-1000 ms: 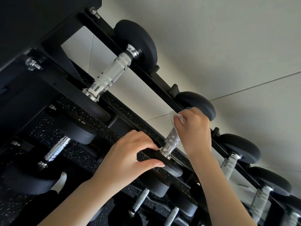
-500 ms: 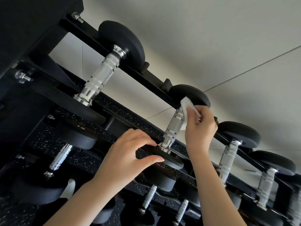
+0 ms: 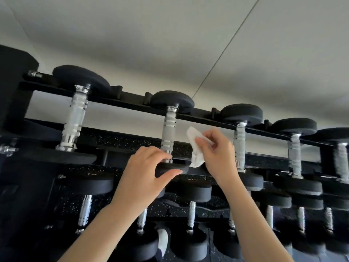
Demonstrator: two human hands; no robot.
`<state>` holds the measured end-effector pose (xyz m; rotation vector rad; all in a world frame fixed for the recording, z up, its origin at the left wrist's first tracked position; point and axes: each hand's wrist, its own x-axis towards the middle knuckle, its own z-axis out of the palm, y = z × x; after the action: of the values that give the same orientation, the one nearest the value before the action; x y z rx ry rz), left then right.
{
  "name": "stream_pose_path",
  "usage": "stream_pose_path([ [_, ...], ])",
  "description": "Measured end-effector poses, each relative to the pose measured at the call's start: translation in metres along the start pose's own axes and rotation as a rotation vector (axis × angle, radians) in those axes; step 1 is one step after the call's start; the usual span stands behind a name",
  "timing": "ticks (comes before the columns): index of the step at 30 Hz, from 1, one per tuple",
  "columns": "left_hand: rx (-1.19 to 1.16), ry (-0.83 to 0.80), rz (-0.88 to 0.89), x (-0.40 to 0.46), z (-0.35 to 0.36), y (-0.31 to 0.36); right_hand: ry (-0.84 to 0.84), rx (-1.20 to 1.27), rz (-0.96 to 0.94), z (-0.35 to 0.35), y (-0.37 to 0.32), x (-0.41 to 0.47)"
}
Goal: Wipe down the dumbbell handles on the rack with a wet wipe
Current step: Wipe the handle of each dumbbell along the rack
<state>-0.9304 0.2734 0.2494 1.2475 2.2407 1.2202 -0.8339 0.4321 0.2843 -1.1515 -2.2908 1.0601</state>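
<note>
Left hand (image 3: 145, 178) grips dumbbell head (image 3: 171, 170); right hand (image 3: 217, 156) pinches wipe (image 3: 194, 146) beside handle (image 3: 168, 135).

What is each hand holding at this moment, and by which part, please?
Right hand pinches the wet wipe near its middle; left hand grips the dumbbell's near head.

Black rack (image 3: 207, 121), rows of dumbbells. Left hand (image 3: 145, 178) grips dumbbell (image 3: 168, 133) near end; right hand (image 3: 217, 157) pinches white wipe (image 3: 195, 146) beside its handle.

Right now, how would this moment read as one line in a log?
step: wiping top-row handles | left hand: grips second dumbbell's near head | right hand: pinches wet wipe, off the handle | rack: loaded
</note>
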Motion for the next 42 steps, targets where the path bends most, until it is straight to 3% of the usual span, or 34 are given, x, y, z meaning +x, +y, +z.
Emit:
stream_pose_path([
  [6, 0.097, -0.071, 0.167, 0.015, 0.049, 0.055, 0.212, 0.077, 0.096, -0.076, 0.043, -0.013],
  [11, 0.102, -0.167, 0.152, 0.020, 0.106, 0.090, 0.330, 0.156, 0.120, -0.126, 0.087, 0.003],
  [19, 0.074, -0.092, 0.016, 0.017, 0.157, 0.106, 0.177, 0.187, -0.039, -0.115, 0.124, 0.066],
  [23, 0.007, -0.025, -0.060, 0.011, 0.163, 0.107, 0.255, 0.182, -0.145, -0.090, 0.125, 0.084],
  [27, -0.048, -0.002, -0.108, 0.009, 0.166, 0.107, 0.376, 0.231, -0.065, -0.075, 0.122, 0.083],
  [37, -0.130, -0.016, -0.154, 0.009, 0.166, 0.106, 0.346, 0.371, 0.255, -0.079, 0.108, 0.088],
  [42, -0.138, -0.027, -0.146, 0.009, 0.165, 0.104, 0.132, 0.221, 0.221, -0.094, 0.109, 0.084],
])
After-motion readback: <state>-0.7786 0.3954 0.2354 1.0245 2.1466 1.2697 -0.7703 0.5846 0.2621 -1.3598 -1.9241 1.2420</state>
